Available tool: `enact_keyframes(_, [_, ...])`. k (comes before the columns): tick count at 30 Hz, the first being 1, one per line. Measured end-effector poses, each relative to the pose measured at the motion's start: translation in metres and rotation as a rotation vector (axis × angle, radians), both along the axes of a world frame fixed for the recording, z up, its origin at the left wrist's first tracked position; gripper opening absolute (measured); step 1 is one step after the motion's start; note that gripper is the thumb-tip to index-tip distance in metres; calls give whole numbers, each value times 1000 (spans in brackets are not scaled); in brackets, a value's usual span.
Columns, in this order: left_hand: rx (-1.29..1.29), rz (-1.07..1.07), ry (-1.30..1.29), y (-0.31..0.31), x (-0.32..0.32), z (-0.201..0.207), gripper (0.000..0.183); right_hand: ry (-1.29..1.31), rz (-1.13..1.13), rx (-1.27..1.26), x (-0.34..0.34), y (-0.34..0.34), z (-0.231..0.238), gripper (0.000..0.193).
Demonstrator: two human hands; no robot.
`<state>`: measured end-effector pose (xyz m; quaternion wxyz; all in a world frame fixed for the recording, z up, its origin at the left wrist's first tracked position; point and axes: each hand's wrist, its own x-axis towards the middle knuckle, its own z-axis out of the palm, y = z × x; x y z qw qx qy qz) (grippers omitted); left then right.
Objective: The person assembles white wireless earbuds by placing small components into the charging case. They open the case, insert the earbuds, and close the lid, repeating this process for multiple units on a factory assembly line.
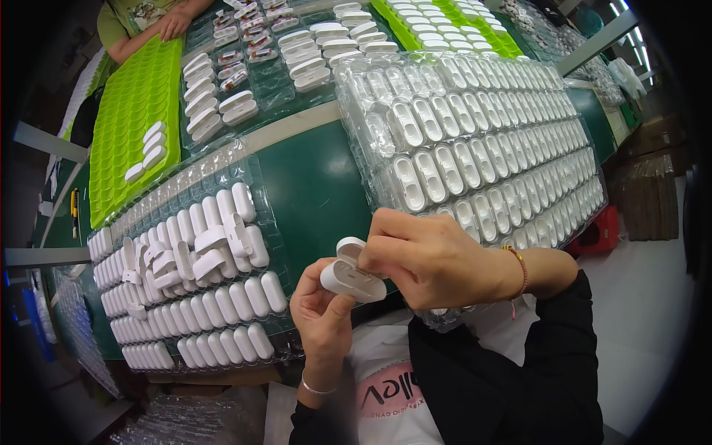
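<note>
My left hand holds a white earbud charging case, thumb in front and fingers behind. The case is tilted, and its lid stands open. Bent over it, my right hand has its fingers pinched together at the gap between lid and body; what is between those fingertips is hidden. Left of my hands, a clear blister tray bears rows of closed white cases, with loose white curved pieces heaped on top. To the right, a stack of clear trays carries many white oval shells with hollowed insides.
A lime green tray with a few white pieces lies at the far left. Open cases and small parts with wires stand at the back. Another person's hands rest beyond the green tray. A red bin sits at right.
</note>
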<state>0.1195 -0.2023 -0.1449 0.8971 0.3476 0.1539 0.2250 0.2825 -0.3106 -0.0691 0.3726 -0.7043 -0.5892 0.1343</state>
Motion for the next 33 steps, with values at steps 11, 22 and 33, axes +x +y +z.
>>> enact_keyframes(11, [166, 151, 62, 0, 2, 3, 50, 40, 50, 186, 12, 10, -2, 13])
enact_keyframes(22, [195, 168, 98, -5, -2, 15, 55, 143, -33, 22, 13, 13, 17, 16])
enact_keyframes(33, [26, 61, 64, -8, -12, 27, 61, 697, 141, -207, 16, 17, 8, 43])
